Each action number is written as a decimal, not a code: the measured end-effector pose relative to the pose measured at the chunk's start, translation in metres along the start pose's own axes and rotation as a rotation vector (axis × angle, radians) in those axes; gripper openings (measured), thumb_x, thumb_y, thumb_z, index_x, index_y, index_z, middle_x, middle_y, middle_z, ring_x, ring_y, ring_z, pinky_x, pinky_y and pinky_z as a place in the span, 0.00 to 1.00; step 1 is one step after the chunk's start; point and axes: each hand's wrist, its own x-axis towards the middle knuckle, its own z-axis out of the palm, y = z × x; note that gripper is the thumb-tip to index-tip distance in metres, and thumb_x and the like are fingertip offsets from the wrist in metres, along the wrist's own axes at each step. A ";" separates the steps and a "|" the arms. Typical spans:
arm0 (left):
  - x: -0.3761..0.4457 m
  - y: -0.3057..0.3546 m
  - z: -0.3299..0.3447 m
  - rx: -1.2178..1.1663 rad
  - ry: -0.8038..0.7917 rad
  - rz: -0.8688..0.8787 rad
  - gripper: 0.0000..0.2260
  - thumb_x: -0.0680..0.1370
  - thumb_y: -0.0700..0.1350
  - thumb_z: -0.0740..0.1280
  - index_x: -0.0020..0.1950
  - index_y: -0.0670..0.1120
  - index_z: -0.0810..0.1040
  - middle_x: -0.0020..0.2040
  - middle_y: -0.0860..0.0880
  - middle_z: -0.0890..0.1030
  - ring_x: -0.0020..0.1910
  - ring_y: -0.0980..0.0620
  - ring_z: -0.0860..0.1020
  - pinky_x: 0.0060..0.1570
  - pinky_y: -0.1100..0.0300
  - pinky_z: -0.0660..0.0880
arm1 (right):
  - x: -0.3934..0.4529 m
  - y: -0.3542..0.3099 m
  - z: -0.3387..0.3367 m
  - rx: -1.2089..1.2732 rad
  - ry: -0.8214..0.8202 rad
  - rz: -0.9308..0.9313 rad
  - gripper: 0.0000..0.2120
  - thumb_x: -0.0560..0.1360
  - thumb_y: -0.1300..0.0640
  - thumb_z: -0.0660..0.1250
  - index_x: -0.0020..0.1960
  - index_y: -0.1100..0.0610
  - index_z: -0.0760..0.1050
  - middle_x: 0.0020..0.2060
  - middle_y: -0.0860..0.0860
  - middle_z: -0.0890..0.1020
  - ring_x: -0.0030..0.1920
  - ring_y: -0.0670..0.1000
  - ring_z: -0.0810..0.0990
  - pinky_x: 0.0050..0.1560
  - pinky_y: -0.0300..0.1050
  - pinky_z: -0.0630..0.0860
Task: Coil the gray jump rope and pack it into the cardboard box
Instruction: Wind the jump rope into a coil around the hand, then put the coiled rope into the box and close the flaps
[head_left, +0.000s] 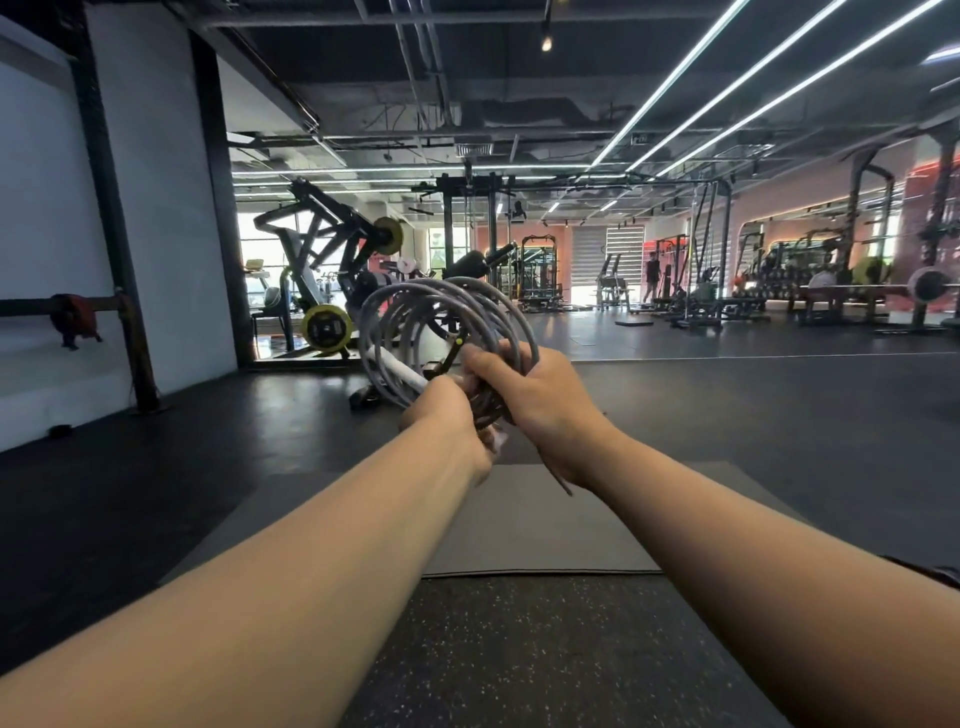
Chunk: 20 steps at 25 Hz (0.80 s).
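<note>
Both bare arms reach forward, left hand (445, 415) and right hand (540, 402) clenched, touching each other.

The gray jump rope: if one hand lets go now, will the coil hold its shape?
Probably not. The gray jump rope loops fan apart above the hands, so it looks springy. Only the left hand and right hand bunch them; expect unwinding, though it seems light.

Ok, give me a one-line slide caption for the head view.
Both hands, left hand and right hand, grip a coiled gray jump rope above a gym floor mat.

Dark speckled gym floor (545, 649), gray mat (545, 519) lying flat
</note>
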 end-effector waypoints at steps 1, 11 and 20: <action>-0.005 0.000 -0.005 0.067 -0.031 -0.038 0.12 0.75 0.47 0.67 0.56 0.45 0.80 0.52 0.46 0.83 0.40 0.45 0.80 0.44 0.44 0.76 | 0.003 0.001 -0.002 0.008 0.030 0.006 0.12 0.79 0.57 0.70 0.37 0.56 0.79 0.29 0.51 0.81 0.28 0.46 0.79 0.32 0.39 0.75; -0.006 0.071 -0.052 1.225 -0.419 0.847 0.20 0.68 0.56 0.79 0.58 0.54 0.82 0.49 0.48 0.86 0.45 0.53 0.84 0.56 0.47 0.80 | 0.010 -0.011 -0.019 -0.029 -0.274 0.118 0.17 0.82 0.60 0.65 0.35 0.51 0.78 0.27 0.46 0.69 0.27 0.45 0.65 0.29 0.38 0.62; -0.005 0.047 -0.132 0.656 -0.334 0.607 0.19 0.74 0.47 0.75 0.54 0.31 0.79 0.27 0.49 0.71 0.22 0.55 0.69 0.27 0.58 0.77 | -0.008 -0.017 0.028 -0.160 -0.439 0.305 0.04 0.80 0.61 0.69 0.49 0.60 0.82 0.30 0.52 0.78 0.26 0.46 0.76 0.24 0.35 0.72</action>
